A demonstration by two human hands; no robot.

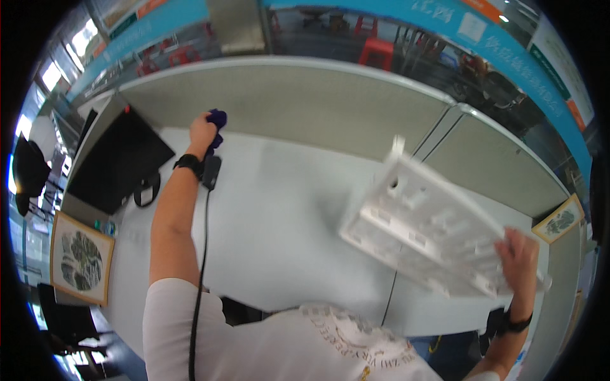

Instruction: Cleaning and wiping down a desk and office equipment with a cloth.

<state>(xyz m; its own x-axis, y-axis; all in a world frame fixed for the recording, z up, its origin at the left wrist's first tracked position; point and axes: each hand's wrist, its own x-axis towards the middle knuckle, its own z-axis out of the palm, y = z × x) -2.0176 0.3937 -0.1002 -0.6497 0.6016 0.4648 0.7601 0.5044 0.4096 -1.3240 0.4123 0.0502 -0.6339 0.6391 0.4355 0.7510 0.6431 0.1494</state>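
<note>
My left hand is closed around a dark purple cloth near the back left of the white tabletop, close to the partition. A black strap with a dark device and a cable sits at that wrist. My right hand grips the right end of a white plastic rack, which is tilted over the right part of the desk. The rack has recesses and small openings on the side facing me, and it is slightly blurred. A black band is on my right wrist.
A grey partition runs behind the desk. At the left are a black monitor-like panel, a black strap loop, a small bottle and a framed picture. Another framed picture stands at the right corner.
</note>
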